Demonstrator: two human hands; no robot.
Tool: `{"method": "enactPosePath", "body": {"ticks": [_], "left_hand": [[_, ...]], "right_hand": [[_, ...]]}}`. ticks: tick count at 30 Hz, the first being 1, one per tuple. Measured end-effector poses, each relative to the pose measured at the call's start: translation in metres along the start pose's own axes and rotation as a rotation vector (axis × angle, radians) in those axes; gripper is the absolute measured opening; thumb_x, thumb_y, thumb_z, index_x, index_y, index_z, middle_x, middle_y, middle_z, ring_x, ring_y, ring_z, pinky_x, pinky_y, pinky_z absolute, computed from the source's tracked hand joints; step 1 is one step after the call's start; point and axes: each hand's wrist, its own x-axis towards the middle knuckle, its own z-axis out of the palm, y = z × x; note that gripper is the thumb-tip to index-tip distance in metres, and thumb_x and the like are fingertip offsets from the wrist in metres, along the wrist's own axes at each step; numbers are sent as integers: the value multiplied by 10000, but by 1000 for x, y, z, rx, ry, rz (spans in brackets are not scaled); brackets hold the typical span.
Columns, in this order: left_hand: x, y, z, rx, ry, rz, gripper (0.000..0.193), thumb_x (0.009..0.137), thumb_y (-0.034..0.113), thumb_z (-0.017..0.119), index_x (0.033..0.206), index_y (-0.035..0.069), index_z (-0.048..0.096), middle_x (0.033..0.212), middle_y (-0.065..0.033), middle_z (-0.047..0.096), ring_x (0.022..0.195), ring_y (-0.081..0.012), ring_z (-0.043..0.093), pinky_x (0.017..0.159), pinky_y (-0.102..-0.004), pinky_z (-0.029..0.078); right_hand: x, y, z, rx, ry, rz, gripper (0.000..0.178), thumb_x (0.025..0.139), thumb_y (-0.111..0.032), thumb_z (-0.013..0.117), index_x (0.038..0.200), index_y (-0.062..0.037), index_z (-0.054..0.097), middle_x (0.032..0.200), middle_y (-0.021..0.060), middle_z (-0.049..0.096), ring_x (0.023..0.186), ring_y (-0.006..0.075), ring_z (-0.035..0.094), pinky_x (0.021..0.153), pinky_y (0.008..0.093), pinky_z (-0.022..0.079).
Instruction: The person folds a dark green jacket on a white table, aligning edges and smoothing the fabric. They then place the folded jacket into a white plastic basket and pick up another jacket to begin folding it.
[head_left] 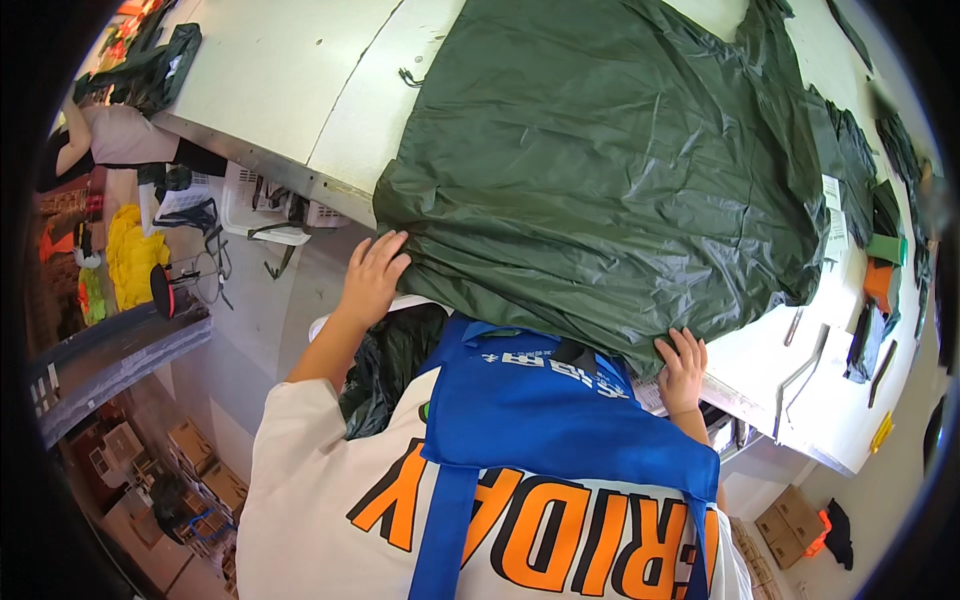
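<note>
Left hand [372, 275] sits on the near left edge of the dark green fabric [610, 170], fingers spread and curled over the hem, pressing or lightly gripping it; can't tell whether the cloth is actually pinched. Right hand [683, 368] is at the near right edge of the same fabric, fingertips hooked into the hem where it hangs off the table corner; looks like a light grasp, thumb hidden. The fabric is a large glossy, crinkled sheet spread over the white table [270, 70], covering most of its middle and right, near edge bunched and drooping over the table's front rim between the two hands. Under that rim, between the forearms, more dark fabric [392, 360] hangs down against the person's front. The person wears a blue apron [540, 410] over a white shirt with orange lettering [330, 520]. On the table's far right: more dark green pieces [850, 150], white paper tags [833, 215], green and orange scraps [882, 265], and metal tools [800, 375] near the front corner. Left of the table, a white plastic basket [250, 200] sits below the edge, with a yellow cloth pile [130, 255] further left. Another person [110, 135] sits at the far left end of the table. Cardboard boxes [205, 460] on the floor at lower left, more boxes [785, 525] at lower right.
</note>
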Motion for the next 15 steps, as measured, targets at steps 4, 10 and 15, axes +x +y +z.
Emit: {"method": "enactPosePath", "body": {"ticks": [4,10,15], "left_hand": [[21,-12,-31,-296,-59,-82,267,663,-19,631,914,63,587,1108,-94,643,1040,-293,595,896,-393,462],[104,-62,-104,-942,-174,-616,241,823,126,667,1041,55,592,920,-26,645,849,-120,591,763,-281,471],[185,-75,-57,-1435,-69,-1046,487,868,326,673,1236,55,506,1073,-76,622,989,-185,576,855,-318,462]], "right_hand": [[13,13,-11,261,-51,74,488,651,64,498,1072,-130,650,1103,89,624,1160,304,525,1074,496,293],[98,42,-121,399,107,325,129,884,-44,538,1001,10,543,856,197,597,738,272,586,702,353,463],[229,84,-86,24,146,394,268,953,-324,475,1023,-68,517,955,247,615,915,456,567,743,519,448]]}}
